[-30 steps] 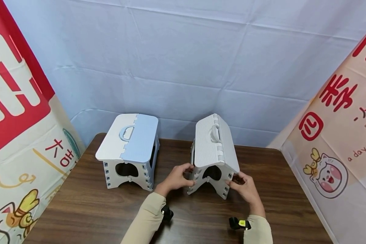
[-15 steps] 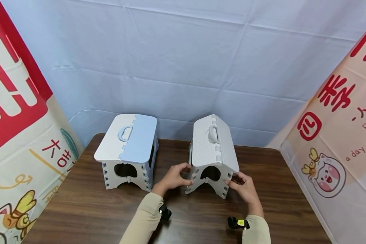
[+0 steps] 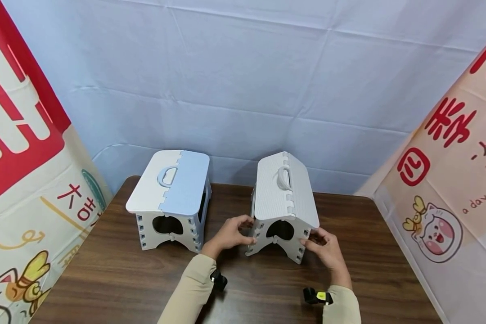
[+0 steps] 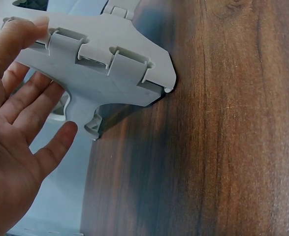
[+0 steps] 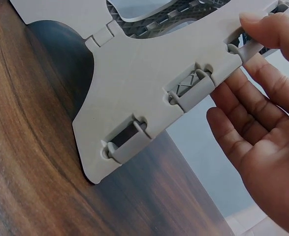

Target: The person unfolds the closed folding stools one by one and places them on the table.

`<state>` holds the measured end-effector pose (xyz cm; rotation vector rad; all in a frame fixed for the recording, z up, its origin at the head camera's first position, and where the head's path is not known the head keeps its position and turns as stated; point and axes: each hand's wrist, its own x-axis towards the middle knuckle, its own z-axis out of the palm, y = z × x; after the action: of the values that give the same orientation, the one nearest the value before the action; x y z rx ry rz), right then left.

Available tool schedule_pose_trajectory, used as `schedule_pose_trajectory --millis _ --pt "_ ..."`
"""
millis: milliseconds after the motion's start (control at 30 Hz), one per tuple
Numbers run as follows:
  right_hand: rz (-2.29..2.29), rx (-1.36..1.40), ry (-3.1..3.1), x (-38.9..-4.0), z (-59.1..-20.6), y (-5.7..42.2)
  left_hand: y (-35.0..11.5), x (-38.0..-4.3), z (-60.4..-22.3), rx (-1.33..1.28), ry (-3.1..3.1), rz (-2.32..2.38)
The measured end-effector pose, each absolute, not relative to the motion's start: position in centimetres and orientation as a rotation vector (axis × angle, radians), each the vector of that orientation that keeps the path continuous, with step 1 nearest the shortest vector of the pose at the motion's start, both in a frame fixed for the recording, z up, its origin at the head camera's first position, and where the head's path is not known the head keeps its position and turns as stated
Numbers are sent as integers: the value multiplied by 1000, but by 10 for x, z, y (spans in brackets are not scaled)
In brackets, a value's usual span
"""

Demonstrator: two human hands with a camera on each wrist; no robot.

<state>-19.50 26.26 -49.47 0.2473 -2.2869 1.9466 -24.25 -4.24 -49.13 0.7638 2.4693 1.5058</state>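
A pale grey folding stool stands partly unfolded on the brown wooden table, its two seat halves sloping down from the middle hinge like a roof. My left hand grips the left edge of its front leg panel, thumb on the front face; the left wrist view shows that thumb at the hinge knuckles and the other fingers behind. On the opposite edge my right hand holds the panel, its thumb on the front. Some fingertips are hidden behind the panel. A foot corner meets the table in the right wrist view.
Left of it, a white and light blue folding stool stands fully unfolded with a flat top. The wooden table ends at a pale cloth backdrop. Printed cloths hang at left and right.
The left side of the grey stool has spread a little to the left, along with my left hand, and its left seat half lies slightly flatter. My right hand keeps nearly the same place.
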Motion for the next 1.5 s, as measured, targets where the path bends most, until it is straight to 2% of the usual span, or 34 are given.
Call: schedule_pose_trajectory --millis 800,1133,1500 --pt "1946 192 -2362 -195 -492 260 -42 -240 -492 726 2445 1567" --pt "1617 187 -2516 -170 -463 250 -39 -231 -483 728 2532 1563" --pt "1282 181 -2391 -164 -449 242 -29 -220 -460 704 2791 1620"
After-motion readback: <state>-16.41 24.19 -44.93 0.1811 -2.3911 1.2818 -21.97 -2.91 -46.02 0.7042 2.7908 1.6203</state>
